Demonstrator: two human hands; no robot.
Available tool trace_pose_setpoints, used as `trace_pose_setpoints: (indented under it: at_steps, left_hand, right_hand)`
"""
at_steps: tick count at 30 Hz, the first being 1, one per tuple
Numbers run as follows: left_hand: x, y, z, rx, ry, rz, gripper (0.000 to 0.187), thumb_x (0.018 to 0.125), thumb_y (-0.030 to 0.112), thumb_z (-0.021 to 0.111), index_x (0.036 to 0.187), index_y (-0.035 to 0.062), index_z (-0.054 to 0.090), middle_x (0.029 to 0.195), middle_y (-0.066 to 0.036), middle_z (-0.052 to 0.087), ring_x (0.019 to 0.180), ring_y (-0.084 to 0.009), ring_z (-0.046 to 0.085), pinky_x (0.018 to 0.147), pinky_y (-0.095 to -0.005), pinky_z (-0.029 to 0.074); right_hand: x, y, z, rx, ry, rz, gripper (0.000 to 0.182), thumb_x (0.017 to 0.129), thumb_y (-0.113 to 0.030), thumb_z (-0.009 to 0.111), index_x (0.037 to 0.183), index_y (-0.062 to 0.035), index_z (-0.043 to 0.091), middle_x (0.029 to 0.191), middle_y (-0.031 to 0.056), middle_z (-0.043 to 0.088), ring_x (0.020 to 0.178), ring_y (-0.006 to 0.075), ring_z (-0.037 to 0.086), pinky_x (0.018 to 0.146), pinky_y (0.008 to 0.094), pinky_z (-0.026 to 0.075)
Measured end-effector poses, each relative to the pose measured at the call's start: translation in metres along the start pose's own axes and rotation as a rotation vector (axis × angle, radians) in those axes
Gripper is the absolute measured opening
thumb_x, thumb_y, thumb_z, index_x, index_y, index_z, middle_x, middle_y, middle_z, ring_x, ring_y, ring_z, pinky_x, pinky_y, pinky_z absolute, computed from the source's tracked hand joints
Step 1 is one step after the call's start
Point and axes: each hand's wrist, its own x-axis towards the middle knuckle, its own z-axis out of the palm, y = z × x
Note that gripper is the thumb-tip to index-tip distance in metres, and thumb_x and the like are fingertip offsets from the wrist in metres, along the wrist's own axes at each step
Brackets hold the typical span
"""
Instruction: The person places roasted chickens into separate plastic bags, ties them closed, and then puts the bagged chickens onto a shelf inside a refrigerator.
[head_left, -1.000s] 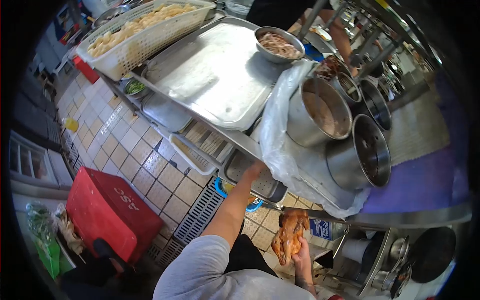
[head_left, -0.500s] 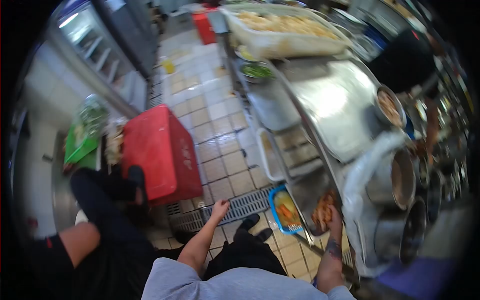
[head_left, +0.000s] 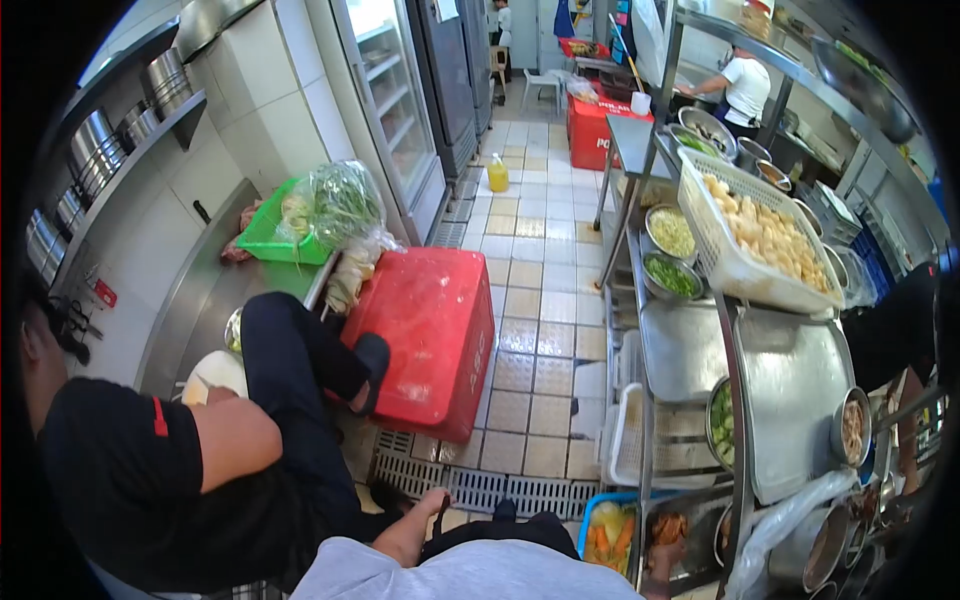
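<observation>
At the lower right, my right hand (head_left: 664,557) is at the browned meat (head_left: 669,528) on the metal shelf, its fingers partly hidden by the meat and the shelf frame. Left of it a blue basket (head_left: 588,518) holds carrots and other vegetables (head_left: 609,530). My left hand (head_left: 434,499) hangs low in front of my body above the floor grate (head_left: 470,488), its fingers small and curled; whether it holds anything is too small to tell.
A co-worker in black (head_left: 150,470) sits close on the left, one foot on a red cooler (head_left: 425,330). A metal rack (head_left: 737,420) with trays and a white crate (head_left: 760,280) stands right. A yellow bottle (head_left: 498,175) is on the floor ahead.
The view has tilted up and turned, showing more of the aisle, the left shelves and the co-worker. My right hand stays by the meat, now nearer the bottom edge. My left hand remains low.
</observation>
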Motion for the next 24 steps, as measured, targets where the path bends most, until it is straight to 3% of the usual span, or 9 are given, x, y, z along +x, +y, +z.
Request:
trace_pose_setpoints:
  at_steps: [1, 4, 7, 11, 13, 16, 20, 23, 24]
  left_hand:
    - [0.005, 0.02, -0.017, -0.023, -0.035, 0.0, 0.038, 0.072, 0.036, 0.06, 0.091, 0.0047, 0.069, 0.085, -0.017, 0.067, 0.084, -0.031, 0.065, 0.076, -0.0376, 0.049]
    - [0.035, 0.08, -0.062, 0.016, 0.117, 0.12, 0.039, 0.073, 0.033, 0.06, 0.095, 0.0023, 0.068, 0.095, -0.018, 0.066, 0.093, -0.0306, 0.063, 0.083, -0.0366, 0.048]
    - [0.065, 0.173, -0.114, -0.059, 0.179, 0.181, 0.047, 0.074, 0.035, 0.062, 0.108, 0.0034, 0.062, 0.105, -0.022, 0.061, 0.101, -0.0326, 0.059, 0.089, -0.0377, 0.045]
    - [0.119, 0.303, -0.18, -0.074, 0.515, 0.408, 0.059, 0.072, 0.032, 0.067, 0.12, 0.0022, 0.048, 0.121, -0.028, 0.044, 0.113, -0.04, 0.046, 0.095, -0.0401, 0.04]
    - [0.143, 0.36, -0.219, -0.133, 0.647, 0.524, 0.065, 0.071, 0.028, 0.069, 0.124, 0.0018, 0.042, 0.126, -0.029, 0.035, 0.117, -0.0433, 0.04, 0.098, -0.0415, 0.037]
    - [0.172, 0.415, -0.28, -0.172, 0.683, 0.476, 0.064, 0.07, 0.024, 0.07, 0.123, 0.0009, 0.042, 0.128, -0.027, 0.033, 0.118, -0.0427, 0.039, 0.099, -0.0422, 0.036]
    - [0.217, 0.424, -0.356, -0.152, 0.757, 0.348, 0.061, 0.071, 0.024, 0.069, 0.121, -0.0013, 0.044, 0.127, -0.027, 0.034, 0.117, -0.0422, 0.039, 0.1, -0.0423, 0.035]
    - [0.259, 0.368, -0.378, -0.189, 0.832, 0.092, 0.059, 0.072, 0.026, 0.069, 0.119, -0.0021, 0.048, 0.127, -0.027, 0.037, 0.118, -0.0391, 0.041, 0.101, -0.041, 0.035]
    - [0.264, 0.345, -0.381, -0.151, 0.811, 0.01, 0.055, 0.071, 0.026, 0.069, 0.115, -0.0025, 0.052, 0.117, -0.027, 0.049, 0.11, -0.0372, 0.049, 0.096, -0.0416, 0.04]
  right_hand:
    - [-0.003, -0.014, -0.004, 0.059, -0.046, 0.074, 0.065, 0.074, -0.01, 0.061, 0.134, -0.0096, 0.036, 0.122, 0.0244, 0.042, 0.116, 0.0412, 0.041, 0.101, 0.0465, 0.034]
    - [-0.04, -0.069, -0.01, -0.182, 0.41, -0.008, 0.053, 0.074, -0.015, 0.065, 0.121, -0.002, 0.045, 0.121, 0.0234, 0.044, 0.119, 0.0383, 0.039, 0.098, 0.0439, 0.036]
    - [-0.062, -0.143, -0.007, -0.041, 0.334, -0.244, 0.053, 0.069, -0.007, 0.066, 0.117, -0.0004, 0.045, 0.121, 0.0224, 0.042, 0.118, 0.0404, 0.039, 0.097, 0.045, 0.035]
    - [-0.045, -0.263, 0.049, 0.114, 0.23, -0.501, 0.055, 0.063, -0.003, 0.065, 0.115, -0.0026, 0.046, 0.121, 0.0179, 0.042, 0.116, 0.038, 0.041, 0.098, 0.0453, 0.033]
    - [-0.006, -0.33, 0.093, 0.058, 0.241, -0.589, 0.056, 0.063, -0.004, 0.064, 0.115, -0.0042, 0.047, 0.119, 0.0161, 0.044, 0.115, 0.0365, 0.042, 0.097, 0.0453, 0.034]
    - [0.057, -0.441, 0.143, -0.077, 0.107, -0.636, 0.056, 0.064, -0.009, 0.066, 0.117, -0.0082, 0.047, 0.118, 0.0152, 0.044, 0.114, 0.0346, 0.043, 0.092, 0.0484, 0.039]
    - [0.123, -0.61, 0.185, -0.161, -0.001, -0.617, 0.052, 0.069, -0.017, 0.07, 0.115, -0.0094, 0.048, 0.118, 0.0143, 0.043, 0.114, 0.0345, 0.043, 0.089, 0.0495, 0.041]
    - [0.16, -0.731, 0.238, -0.074, 0.04, -0.602, 0.053, 0.068, -0.02, 0.072, 0.115, -0.0098, 0.048, 0.118, 0.0141, 0.042, 0.113, 0.0351, 0.042, 0.089, 0.0491, 0.042]
    - [0.156, -0.778, 0.238, -0.071, -0.024, -0.553, 0.054, 0.067, -0.02, 0.072, 0.115, -0.0099, 0.048, 0.118, 0.0143, 0.042, 0.114, 0.0351, 0.041, 0.089, 0.0494, 0.042]
